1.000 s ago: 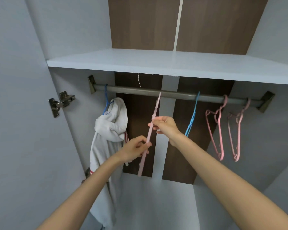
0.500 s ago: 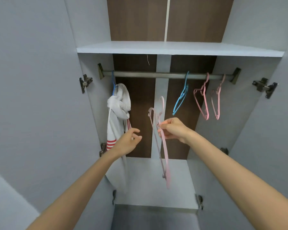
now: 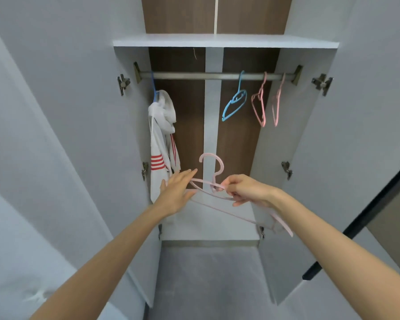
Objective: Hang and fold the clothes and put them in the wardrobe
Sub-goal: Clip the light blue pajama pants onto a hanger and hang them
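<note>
The pink hanger is held hook-up well below the rail, pinched at its neck by the right hand, long axis lying left-right, its left end met by the flat, spread left hand.

Left forearm, right forearm bare; left grip, right grip ungloved.
</note>
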The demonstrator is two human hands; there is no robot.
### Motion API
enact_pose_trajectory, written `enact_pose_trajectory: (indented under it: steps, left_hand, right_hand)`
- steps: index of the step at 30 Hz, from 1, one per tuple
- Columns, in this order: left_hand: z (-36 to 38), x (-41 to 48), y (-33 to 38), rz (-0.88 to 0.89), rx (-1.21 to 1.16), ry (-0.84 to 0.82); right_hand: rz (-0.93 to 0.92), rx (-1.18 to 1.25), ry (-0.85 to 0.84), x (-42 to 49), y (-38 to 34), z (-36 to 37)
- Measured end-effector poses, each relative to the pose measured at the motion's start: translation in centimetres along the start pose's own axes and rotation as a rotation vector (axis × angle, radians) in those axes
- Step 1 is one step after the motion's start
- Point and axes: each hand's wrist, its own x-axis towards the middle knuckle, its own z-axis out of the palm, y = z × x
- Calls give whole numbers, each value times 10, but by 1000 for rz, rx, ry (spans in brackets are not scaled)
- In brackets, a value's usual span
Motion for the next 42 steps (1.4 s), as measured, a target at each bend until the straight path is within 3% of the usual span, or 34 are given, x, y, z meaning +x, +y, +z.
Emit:
enact_pose_trajectory:
  steps: [5,8,11,19,29,42]
  left_hand:
    - [13,-51,17,0,-195,79]
    - [22,-93,28,-17,-262,128]
    - [30,-140,40,-36,-284,123]
    - [26,-270,13,-273,-352,153]
    - [-5,-427,-76,-708,-298,429]
    - [-23,-568,-259,-1021,-345,340]
  right_hand:
    - [-33,-99,-52,-43,21,19]
    - [-154,-192,2,-61,43,36]
    - [-254,-269,-60,-82,54,60]
    - [-346,-320,-243,-114,43,151]
    - [-409,-356,-342,-113,6,299]
    - [-246,-340,-205,-74,-28,508]
